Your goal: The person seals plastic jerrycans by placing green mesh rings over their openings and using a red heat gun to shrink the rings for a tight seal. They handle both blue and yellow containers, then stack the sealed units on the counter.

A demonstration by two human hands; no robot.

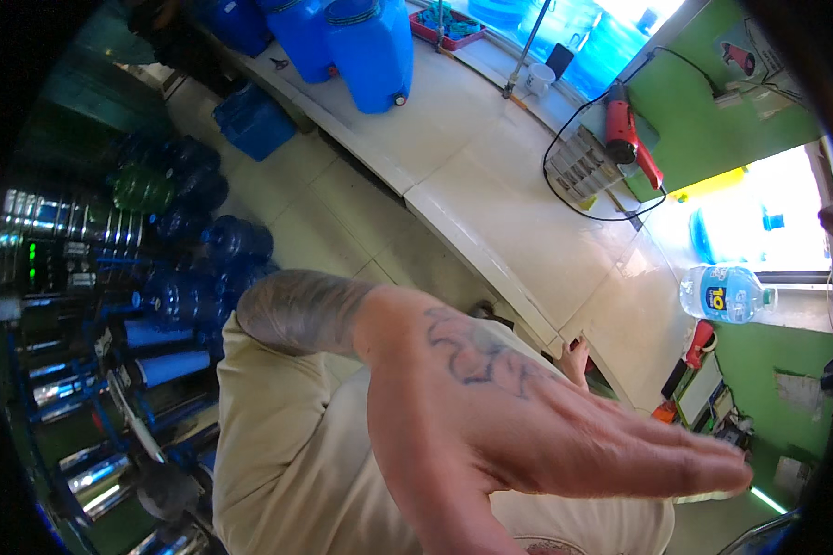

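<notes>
My left hand point(548, 430) fills the lower middle, very near the camera. Its tattooed back faces up, the fingers stretch straight to the right, and the thumb runs off the bottom edge, apart from them. Nothing shows in it; the palm is hidden. Beyond it, a small part of what seems to be my right hand point(575, 362) appears at the edge of the tiled counter point(486, 201), beside something small and dark; whether it grips that is unclear. On the counter's far right lies a capped clear plastic water bottle point(722, 295). A red heat gun point(623, 128) with a black cord rests farther up.
Blue plastic containers point(371, 55) stand on the counter's upper left, near a red tray point(451, 35) and a white mug point(540, 78). A blue bin point(253, 119) sits on the floor. Several large blue water jugs point(239, 239) and metal equipment line the left. A red-handled tool point(700, 345) lies right.
</notes>
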